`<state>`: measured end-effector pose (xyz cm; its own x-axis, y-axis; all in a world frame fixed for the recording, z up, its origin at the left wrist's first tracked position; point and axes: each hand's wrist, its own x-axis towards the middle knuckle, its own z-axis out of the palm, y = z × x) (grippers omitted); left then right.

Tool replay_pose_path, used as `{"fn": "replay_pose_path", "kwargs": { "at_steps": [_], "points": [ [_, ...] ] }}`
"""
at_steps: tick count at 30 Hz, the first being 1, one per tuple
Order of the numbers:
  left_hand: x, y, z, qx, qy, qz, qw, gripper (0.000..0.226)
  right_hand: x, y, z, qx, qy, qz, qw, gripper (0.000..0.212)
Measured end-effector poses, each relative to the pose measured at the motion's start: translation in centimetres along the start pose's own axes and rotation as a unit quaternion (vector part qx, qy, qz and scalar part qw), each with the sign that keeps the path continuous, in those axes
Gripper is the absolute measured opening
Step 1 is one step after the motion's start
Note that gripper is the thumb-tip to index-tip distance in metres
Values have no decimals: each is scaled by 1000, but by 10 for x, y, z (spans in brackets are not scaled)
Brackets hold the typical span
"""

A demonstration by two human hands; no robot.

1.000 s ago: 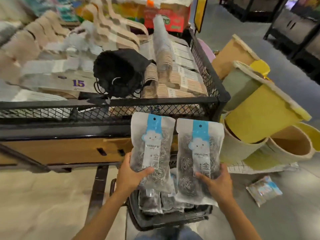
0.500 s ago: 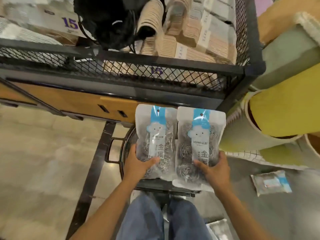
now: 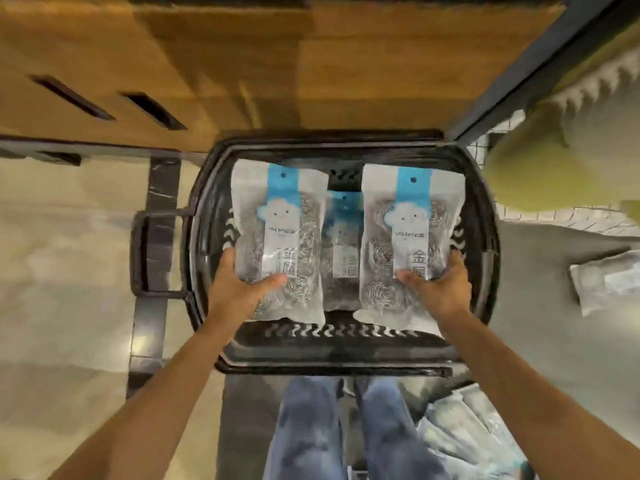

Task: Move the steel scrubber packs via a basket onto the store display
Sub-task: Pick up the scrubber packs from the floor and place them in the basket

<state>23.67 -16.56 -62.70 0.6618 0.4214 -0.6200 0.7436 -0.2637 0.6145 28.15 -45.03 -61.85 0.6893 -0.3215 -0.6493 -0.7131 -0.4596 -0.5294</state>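
Two dark slots cut the broad brown wooden panel (image 3: pixel 221 64) of the display base, which fills the top of the view, with a dark metal post (image 3: pixel 502 81) slanting down its right side. Below it, on the pale floor (image 3: pixel 69 306), stands the black plastic basket (image 3: pixel 329 363), its loop handle (image 3: pixel 138 251) folded out to the left. Yellow-green rolled mats (image 3: pixel 554 161) crowd in close at the basket's right. The person's blue-jeaned legs (image 3: pixel 304 431) are just behind the near rim. More clear scrubber packs lie loose on the floor: one to the right (image 3: pixel 602 282), others by the right leg (image 3: pixel 467 431) (blurred).

Inside the basket lies one clear steel scrubber pack with a blue header strip (image 3: pixel 341 244). Two like it are held over the opening, one on each side of it and partly covering it. The left hand (image 3: pixel 239 292) grips the left pack (image 3: pixel 280 237) at its lower part, fingers (image 3: pixel 227 258) curled behind, thumb on the front. The right hand (image 3: pixel 440 289) clasps the right pack (image 3: pixel 412 230) likewise, fingers (image 3: pixel 457 265) wrapping its edge.
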Motion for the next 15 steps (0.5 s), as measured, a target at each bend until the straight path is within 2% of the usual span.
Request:
{"fn": "replay_pose_path", "kwargs": {
  "at_steps": [7,11,13,15],
  "points": [
    [60,-56,35,25,-12,-9,1000,76,64,54,30,-69,8,47,996,71],
    [53,-63,55,76,35,-31,996,94,77,65,41,-134,19,46,990,80],
    [42,-55,60,168,102,6,980,101,77,64,44,-192,46,7,980,94],
    [33,-44,63,254,152,113,948,97,72,58,48,-298,76,-89,947,104]
  ]
}}
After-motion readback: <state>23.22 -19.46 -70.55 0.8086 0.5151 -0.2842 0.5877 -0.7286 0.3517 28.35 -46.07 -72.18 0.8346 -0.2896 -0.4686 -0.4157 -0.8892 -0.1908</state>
